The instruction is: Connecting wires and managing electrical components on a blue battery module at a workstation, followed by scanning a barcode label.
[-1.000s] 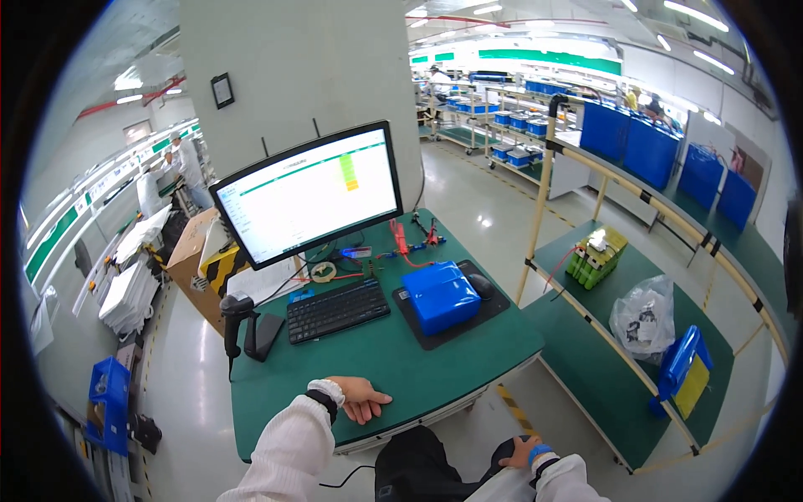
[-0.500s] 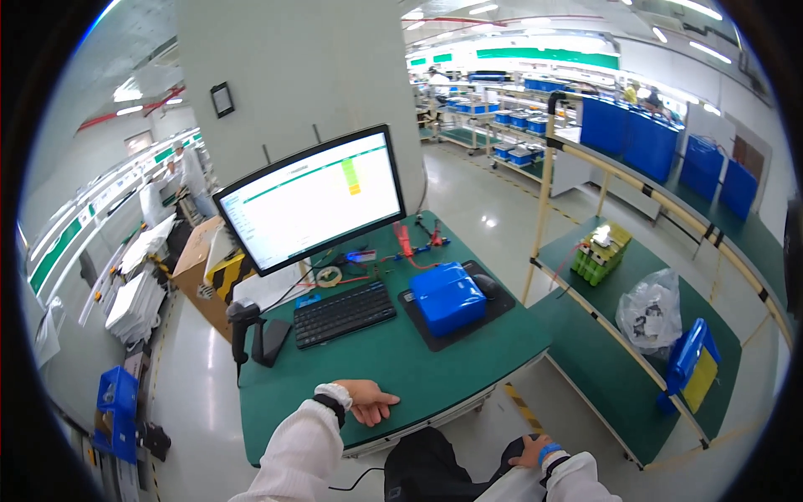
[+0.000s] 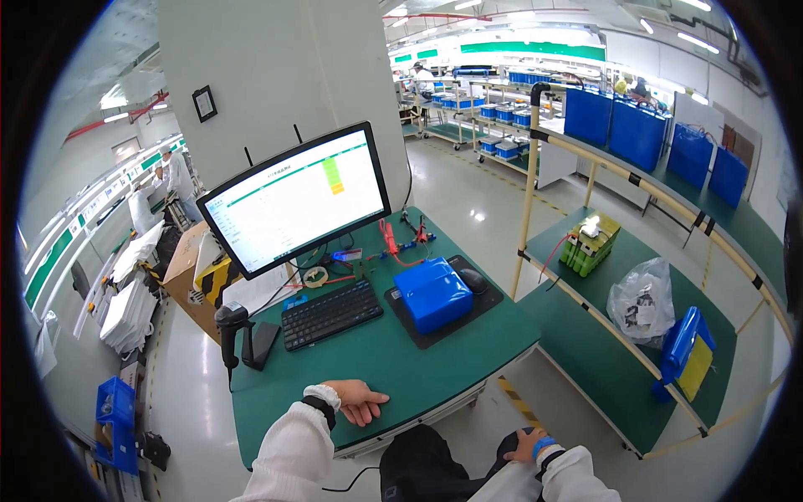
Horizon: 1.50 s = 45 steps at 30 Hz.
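Note:
My left hand (image 3: 356,402) rests on the near edge of the green tabletop (image 3: 435,381), its fingers loosely stretched and nothing in them. Down on my dark-trousered knee lies my right hand (image 3: 525,444), with a blue band at its wrist; the fingers drape over the knee and hold nothing that I can see. Beyond the left hand are a black keyboard (image 3: 332,315) and a blue wrapped block (image 3: 432,295). The block sits on a black mouse pad (image 3: 442,331), beside a black mouse (image 3: 473,281).
A monitor (image 3: 297,201) stands behind the keyboard, a handheld scanner (image 3: 232,335) at the left. Red clip leads (image 3: 390,240) lie at the back. The right-hand rack holds a green cell pack (image 3: 590,244), a clear plastic bag (image 3: 641,301) and a blue-and-yellow piece (image 3: 690,356).
The whole view has shifted a little, so the table and monitor appear farther left. Both hands keep their places on the tabletop and knee.

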Each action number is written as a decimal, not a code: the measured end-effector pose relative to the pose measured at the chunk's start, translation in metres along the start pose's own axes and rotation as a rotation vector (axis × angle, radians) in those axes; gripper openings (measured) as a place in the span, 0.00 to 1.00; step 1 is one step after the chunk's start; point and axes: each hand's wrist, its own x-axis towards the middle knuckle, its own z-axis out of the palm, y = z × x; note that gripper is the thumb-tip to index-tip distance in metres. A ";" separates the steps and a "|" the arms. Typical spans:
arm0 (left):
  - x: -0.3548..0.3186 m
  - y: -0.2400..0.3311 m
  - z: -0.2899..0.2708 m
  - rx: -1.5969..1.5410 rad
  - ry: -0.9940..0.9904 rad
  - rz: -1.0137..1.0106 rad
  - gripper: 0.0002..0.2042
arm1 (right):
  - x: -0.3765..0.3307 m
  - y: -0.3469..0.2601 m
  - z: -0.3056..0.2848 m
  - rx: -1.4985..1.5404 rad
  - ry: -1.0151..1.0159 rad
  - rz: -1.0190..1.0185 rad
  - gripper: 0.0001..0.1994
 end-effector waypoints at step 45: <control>0.005 -0.002 -0.002 0.012 0.010 0.009 0.25 | -0.004 -0.002 -0.001 0.052 -0.025 0.043 0.53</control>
